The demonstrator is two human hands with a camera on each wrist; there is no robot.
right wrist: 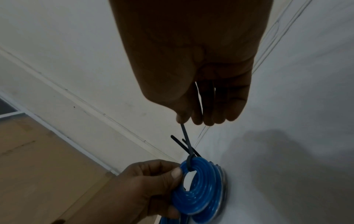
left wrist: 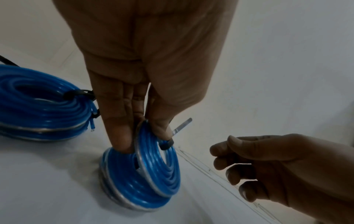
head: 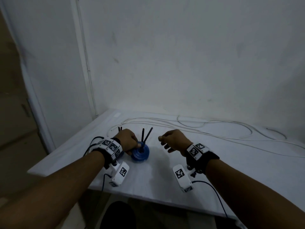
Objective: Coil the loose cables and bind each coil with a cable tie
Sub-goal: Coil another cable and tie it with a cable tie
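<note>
On the white table (head: 181,182) my left hand (head: 134,145) grips the upper rim of a small blue cable coil (head: 140,154), which stands tilted on the surface. A black cable tie (head: 143,138) loops through the coil, and its tails stick up. The left wrist view shows my left hand (left wrist: 139,136) pinching the blue coil (left wrist: 153,171) beside the tie's head (left wrist: 167,144). My right hand (head: 162,141) hovers right of the tails, fingers loosely curled and holding nothing. A second tied blue coil (left wrist: 38,109) lies behind my left wrist. A loose white cable (head: 198,128) sprawls along the back.
The table stands in a corner, with walls (head: 181,55) behind and to the left. Its left edge (head: 62,146) drops to a brown floor. Cables from the wrist cameras (head: 217,199) hang over the front edge. Bare tabletop lies right of the coil.
</note>
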